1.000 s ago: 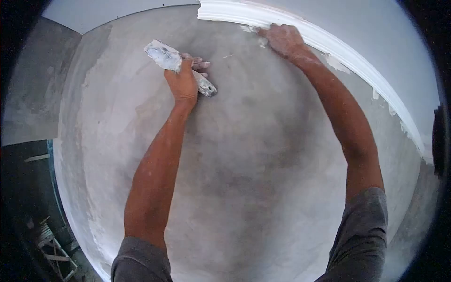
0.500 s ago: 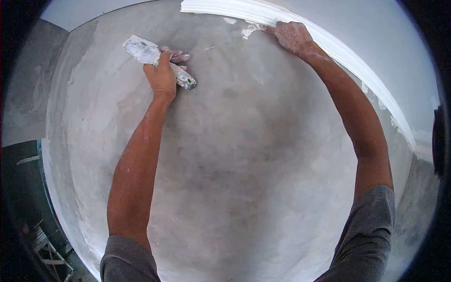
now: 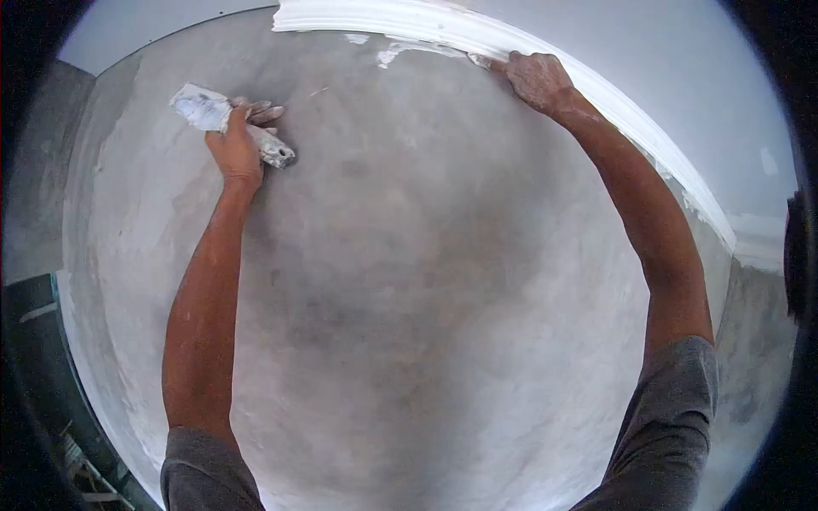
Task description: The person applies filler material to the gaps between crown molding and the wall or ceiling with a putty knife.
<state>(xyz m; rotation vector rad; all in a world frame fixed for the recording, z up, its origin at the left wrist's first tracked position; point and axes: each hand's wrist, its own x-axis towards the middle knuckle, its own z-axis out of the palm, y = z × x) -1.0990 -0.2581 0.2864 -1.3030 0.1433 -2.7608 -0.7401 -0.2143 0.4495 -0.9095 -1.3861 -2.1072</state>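
Observation:
My left hand (image 3: 239, 145) is closed around a wide putty knife (image 3: 202, 107) smeared with white paste, its blade up and to the left and its handle end low at the right. At the top, my right hand (image 3: 535, 82) grips a small putty knife (image 3: 480, 60), whose tip lies at the lower edge of the white cornice moulding (image 3: 375, 17). Most of its handle is hidden in my fingers. A streak of white paste (image 3: 394, 53) runs along the grey wall (image 3: 383, 213) just left of that tip.
The pale ceiling (image 3: 682, 94) meets the cornice at the upper right. More rough white paste (image 3: 692, 203) edges the cornice farther right. At the lower left is a dark opening (image 3: 34, 341) with some light-coloured framework (image 3: 89, 477) inside.
The view has shifted, with the wall and cornice sliding left. The small knife has moved right along the cornice, and the paste streak behind it is longer. My left hand appears farther left.

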